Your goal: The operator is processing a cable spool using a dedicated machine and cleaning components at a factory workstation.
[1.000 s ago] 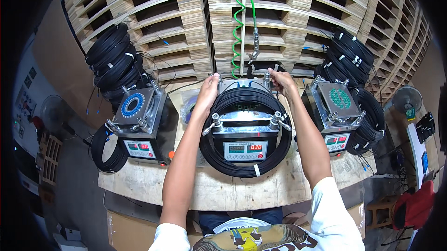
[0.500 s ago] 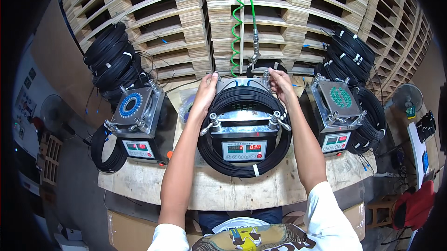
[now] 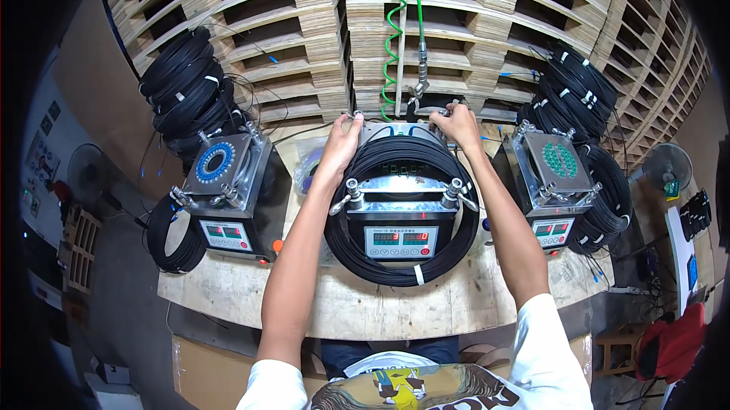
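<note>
Since the earlier frame the right hand has turned and folded inward over the rear right corner of the middle machine, while the left hand has kept its place at the other rear corner. That machine stands at the middle of the wooden table, directly before the person, with a large black cable coil looped around it, draped over its rear part and hanging down past the lit control panel. The left hand is narrow, thumb and fingertips about the left rear clamp; the right hand's fingers are bent, but what they hold is hidden, so one cannot tell how firmly they grip. To the left stands a similar machine, its top plate carrying a blue ring of connectors, with an orange cap near its base; to the right, another bears green connectors. Beside and behind these rise a left stack of black coils and a right stack of black coils. Beyond the table hangs a green hose with a metal fitting, before stacked wooden pallets.
</note>
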`<state>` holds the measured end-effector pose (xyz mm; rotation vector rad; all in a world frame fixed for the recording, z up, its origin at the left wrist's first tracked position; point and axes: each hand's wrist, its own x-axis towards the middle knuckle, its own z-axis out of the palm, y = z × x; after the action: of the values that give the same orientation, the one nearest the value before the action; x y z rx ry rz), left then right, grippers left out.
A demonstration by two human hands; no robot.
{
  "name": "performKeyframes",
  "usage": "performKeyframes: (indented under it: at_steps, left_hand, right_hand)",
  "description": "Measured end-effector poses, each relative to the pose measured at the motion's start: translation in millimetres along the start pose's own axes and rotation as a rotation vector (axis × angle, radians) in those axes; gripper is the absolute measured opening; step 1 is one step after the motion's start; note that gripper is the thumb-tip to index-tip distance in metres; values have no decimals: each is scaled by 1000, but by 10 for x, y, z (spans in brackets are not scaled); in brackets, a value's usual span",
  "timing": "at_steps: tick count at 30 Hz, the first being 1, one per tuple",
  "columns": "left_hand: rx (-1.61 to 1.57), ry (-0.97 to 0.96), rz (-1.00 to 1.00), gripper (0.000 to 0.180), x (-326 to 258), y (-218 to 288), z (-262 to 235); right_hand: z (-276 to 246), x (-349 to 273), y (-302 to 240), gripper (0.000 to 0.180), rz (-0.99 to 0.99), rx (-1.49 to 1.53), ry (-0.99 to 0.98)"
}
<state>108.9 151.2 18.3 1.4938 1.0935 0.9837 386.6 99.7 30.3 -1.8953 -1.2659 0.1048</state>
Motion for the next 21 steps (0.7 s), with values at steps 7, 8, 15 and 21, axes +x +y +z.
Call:
performKeyframes:
  at_steps: [7,8,15,21]
  left_hand:
    - [7,18,-4,86,19,-5,53]
    - [-9,9,-3,87,31,-11,65]
    - [-21,5,-14,82,57,-36,88]
    - [-306,-46,-250,55,32,121,-132]
  right_hand:
    - [182,101,84,44,-86,453,-328]
    - [206,109,85,53,-29,581,-348]
    - [118,117,99,69,44,607,-406]
    - [-202,-374,95,45,-65,524,-153]
